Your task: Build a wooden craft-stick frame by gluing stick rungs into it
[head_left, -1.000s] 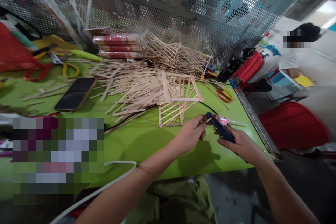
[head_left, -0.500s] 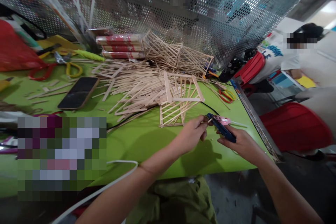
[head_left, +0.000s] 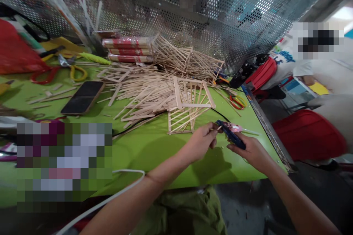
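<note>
My left hand [head_left: 202, 140] pinches a short thin wooden stick [head_left: 219, 128] between thumb and fingers. My right hand [head_left: 255, 151] is wrapped round dark blue pliers [head_left: 234, 137], whose jaws meet the stick beside my left fingertips. Just beyond the pliers lies a pink glue gun [head_left: 236, 128] with a clear glue stick out of its back, partly hidden. A small frame [head_left: 178, 95] built of flat craft sticks and thin round sticks stands ahead of my left hand. Behind it spreads a heap of loose wooden sticks [head_left: 149, 93].
A longer stick lattice [head_left: 190, 60] and packaged stick bundles [head_left: 129, 50] rest by the perforated metal screen [head_left: 154, 14]. A phone [head_left: 82, 97] and yellow-and-red-handled pliers [head_left: 74, 72] lie left. Scissors [head_left: 237, 101] sit near the table's right edge. Red chairs [head_left: 309, 136] and a person [head_left: 317, 66] are beyond.
Both hands stay almost in place with the stick and pliers. The pliers' handles have shifted slightly left. The view has moved a little, and the person at right has moved slightly.
</note>
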`<state>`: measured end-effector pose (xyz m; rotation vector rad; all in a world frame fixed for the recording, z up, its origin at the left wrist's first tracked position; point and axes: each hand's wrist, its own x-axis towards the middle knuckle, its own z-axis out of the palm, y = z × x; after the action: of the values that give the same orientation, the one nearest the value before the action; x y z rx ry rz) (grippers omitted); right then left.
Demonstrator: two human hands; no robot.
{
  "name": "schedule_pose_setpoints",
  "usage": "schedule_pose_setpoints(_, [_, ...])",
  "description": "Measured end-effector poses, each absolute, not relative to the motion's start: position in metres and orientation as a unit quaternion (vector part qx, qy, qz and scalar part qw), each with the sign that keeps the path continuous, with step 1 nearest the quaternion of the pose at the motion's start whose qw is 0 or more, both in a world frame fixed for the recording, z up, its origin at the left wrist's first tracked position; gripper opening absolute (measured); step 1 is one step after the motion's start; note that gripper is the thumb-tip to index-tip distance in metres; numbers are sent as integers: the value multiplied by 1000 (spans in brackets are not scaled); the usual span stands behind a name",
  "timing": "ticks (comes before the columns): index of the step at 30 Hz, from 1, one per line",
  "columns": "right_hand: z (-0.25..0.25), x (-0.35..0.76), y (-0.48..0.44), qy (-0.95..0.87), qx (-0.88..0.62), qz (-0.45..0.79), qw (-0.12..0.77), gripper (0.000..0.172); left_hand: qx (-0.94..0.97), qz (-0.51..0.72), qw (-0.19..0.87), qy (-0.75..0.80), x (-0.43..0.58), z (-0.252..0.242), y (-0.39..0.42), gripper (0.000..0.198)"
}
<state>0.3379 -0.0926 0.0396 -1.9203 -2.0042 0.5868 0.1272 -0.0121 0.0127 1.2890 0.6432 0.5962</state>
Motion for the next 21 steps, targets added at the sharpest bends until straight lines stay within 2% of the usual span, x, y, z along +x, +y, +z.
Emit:
schedule_pose_setpoints(5, [37, 342, -91, -686, -680, 208, 155, 44, 584, 279, 712, 274, 126, 14, -12, 21])
schedule_pose_setpoints(8, [41, 355, -76, -679, -704, 153, 142, 43, 572, 282, 728, 254, 125, 16, -11, 24])
schedule_pose_setpoints(12, [46, 377, -28, -653, -755, 16, 55, 48, 545, 269, 756, 244, 122, 18, -12, 24])
schedule_pose_setpoints(15, [42, 385, 19, -646, -762, -38, -25, 54, 531, 259, 771, 237, 118, 19, -10, 24])
schedule_pose_setpoints(21, [12, 375, 89, -688, -713, -107, -81, 64, 536, 266, 769, 224, 110, 17, -7, 35])
